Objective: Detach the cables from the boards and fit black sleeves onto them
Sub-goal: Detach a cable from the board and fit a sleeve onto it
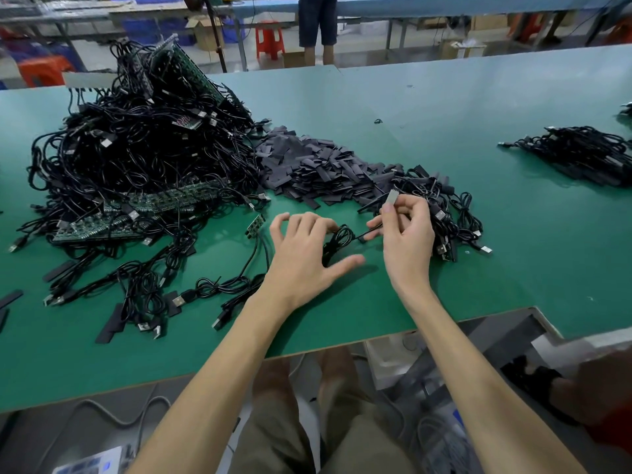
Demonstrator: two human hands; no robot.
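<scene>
My right hand (405, 234) pinches a small grey strip (391, 199) between thumb and fingers, upright above the green table (427, 131). A black coiled cable (337, 242) lies between my hands, its end reaching toward my right fingers. My left hand (302, 254) hovers over the coil with fingers spread, holding nothing. A loose heap of black sleeves (318, 165) lies just beyond my hands. A big tangle of cables with green boards (143, 159) fills the left of the table. A small board piece (254, 225) with cables attached sits left of my left hand.
A pile of cables (455, 217) lies right of my right hand, and another bundle (581, 153) sits at the far right. Loose cables and sleeves (136, 295) are scattered at the front left. A person (318, 25) stands beyond the table.
</scene>
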